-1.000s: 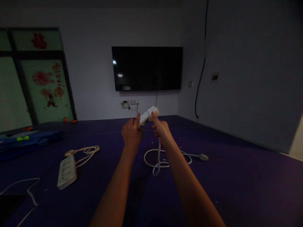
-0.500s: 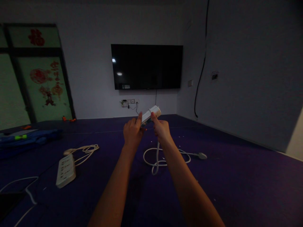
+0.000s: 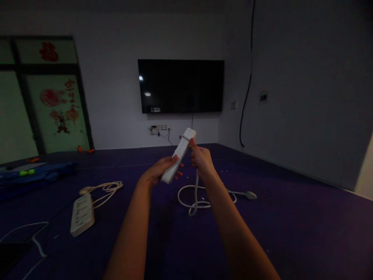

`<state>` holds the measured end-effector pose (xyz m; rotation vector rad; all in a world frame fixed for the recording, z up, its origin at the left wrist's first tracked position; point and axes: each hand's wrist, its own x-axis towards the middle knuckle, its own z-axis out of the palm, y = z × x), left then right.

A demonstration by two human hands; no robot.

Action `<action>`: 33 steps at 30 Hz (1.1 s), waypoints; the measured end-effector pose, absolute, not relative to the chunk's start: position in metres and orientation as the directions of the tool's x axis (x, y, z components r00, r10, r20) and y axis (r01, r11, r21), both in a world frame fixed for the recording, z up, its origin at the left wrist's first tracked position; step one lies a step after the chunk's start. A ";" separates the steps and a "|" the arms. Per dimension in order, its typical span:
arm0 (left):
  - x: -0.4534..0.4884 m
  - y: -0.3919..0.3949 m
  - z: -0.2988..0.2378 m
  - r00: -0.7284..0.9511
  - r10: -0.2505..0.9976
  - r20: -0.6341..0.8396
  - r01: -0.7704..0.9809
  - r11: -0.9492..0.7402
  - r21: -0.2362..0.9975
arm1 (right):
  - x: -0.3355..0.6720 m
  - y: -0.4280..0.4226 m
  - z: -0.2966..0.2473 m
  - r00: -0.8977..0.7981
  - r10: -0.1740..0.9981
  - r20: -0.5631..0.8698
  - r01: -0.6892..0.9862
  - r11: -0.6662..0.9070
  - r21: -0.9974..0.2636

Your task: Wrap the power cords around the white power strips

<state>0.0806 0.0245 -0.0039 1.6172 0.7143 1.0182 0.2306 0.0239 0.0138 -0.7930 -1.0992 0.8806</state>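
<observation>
A slim white power strip (image 3: pixel 182 147) is held up over the purple surface, tilted, with its upper end to the right. My left hand (image 3: pixel 159 169) is closed around the lower end, thumb across the top face. The strip's white cord (image 3: pixel 196 194) loops across the strip near its upper end. There my right hand (image 3: pixel 202 158) is closed, its thumb pressing on the cord at the strip's edge. From below that hand the cord drops into loose loops and ends in a plug (image 3: pixel 251 195) on the right.
A second white power strip (image 3: pixel 82 216) lies at left with its bundled cord (image 3: pixel 109 189). A thin white cable (image 3: pixel 37 243) and a dark flat object (image 3: pixel 11 254) are at lower left. Blue cloth (image 3: pixel 49 171) lies farther back. A television (image 3: pixel 182 86) hangs on the far wall.
The power strip has been turned more upright, its white face now toward me. My left hand has moved down and left to its lower end. The right hand has shifted slightly.
</observation>
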 end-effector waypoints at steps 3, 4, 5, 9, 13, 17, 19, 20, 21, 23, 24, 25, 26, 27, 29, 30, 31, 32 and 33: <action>0.076 0.023 -0.006 0.554 0.804 0.218 -0.094 -0.200 0.975 | 0.229 0.019 0.018 0.172 0.910 0.378 -0.246 0.411 -0.878; 0.076 0.024 -0.006 0.532 0.814 0.234 -0.096 -0.216 0.972 | 0.230 0.018 0.019 0.154 0.915 0.374 -0.262 0.403 -0.877; 0.076 0.024 -0.005 0.498 0.831 0.250 -0.091 -0.237 0.967 | 0.230 0.017 0.020 0.132 0.918 0.374 -0.274 0.396 -0.876; 0.074 0.026 0.002 0.349 0.884 0.311 0.017 -0.338 0.941 | 0.236 0.014 0.021 0.073 0.931 0.358 -0.213 0.365 -0.906; 0.065 0.025 0.009 0.185 0.869 0.460 0.249 -0.494 0.833 | 0.241 0.014 0.021 0.025 0.965 0.261 -0.087 0.263 -0.961; 0.054 0.025 0.011 0.170 0.810 0.561 0.428 -0.573 0.699 | 0.238 0.013 0.023 -0.019 0.977 0.211 -0.082 0.208 -0.975; 0.053 0.026 0.012 0.165 0.777 0.607 0.538 -0.587 0.605 | 0.236 0.013 0.024 -0.019 0.978 0.208 -0.103 0.205 -0.973; 0.053 0.026 0.012 0.155 0.762 0.629 0.599 -0.579 0.553 | 0.235 0.012 0.025 -0.018 0.978 0.209 -0.113 0.206 -0.972; 0.054 0.025 0.012 0.143 0.749 0.647 0.658 -0.560 0.503 | 0.234 0.011 0.025 -0.015 0.978 0.209 -0.122 0.206 -0.971; 0.056 0.024 0.012 0.102 0.734 0.672 0.763 -0.491 0.421 | 0.234 0.011 0.026 -0.005 0.978 0.207 -0.127 0.205 -0.970; 0.058 0.023 0.012 0.072 0.724 0.686 0.805 -0.448 0.389 | 0.234 0.010 0.026 -0.002 0.978 0.208 -0.128 0.206 -0.970; 0.059 0.022 0.011 0.046 0.708 0.705 0.838 -0.411 0.359 | 0.234 0.011 0.026 0.000 0.978 0.208 -0.126 0.206 -0.970; 0.060 0.022 0.011 0.032 0.684 0.728 0.863 -0.387 0.326 | 0.234 0.011 0.026 0.004 0.978 0.208 -0.120 0.207 -0.971; 0.061 0.022 0.010 0.031 0.655 0.755 0.881 -0.374 0.288 | 0.235 0.012 0.025 0.011 0.978 0.208 -0.110 0.208 -0.972; 0.062 0.023 0.008 0.071 0.591 0.804 0.907 -0.373 0.194 | 0.234 0.013 0.024 0.035 0.977 0.208 -0.077 0.210 -0.975; 0.062 0.024 0.007 0.098 0.562 0.821 0.915 -0.375 0.147 | 0.234 0.014 0.023 0.053 0.976 0.211 -0.051 0.213 -0.976; 0.062 0.025 0.006 0.119 0.539 0.834 0.922 -0.371 0.108 | 0.233 0.014 0.022 0.075 0.973 0.220 -0.021 0.222 -0.975; 0.063 0.026 0.005 0.133 0.520 0.844 0.928 -0.365 0.079 | 0.233 0.014 0.021 0.094 0.968 0.234 0.009 0.235 -0.972; 0.063 0.027 0.004 0.142 0.505 0.851 0.932 -0.358 0.057 | 0.232 0.015 0.021 0.113 0.962 0.250 0.036 0.248 -0.968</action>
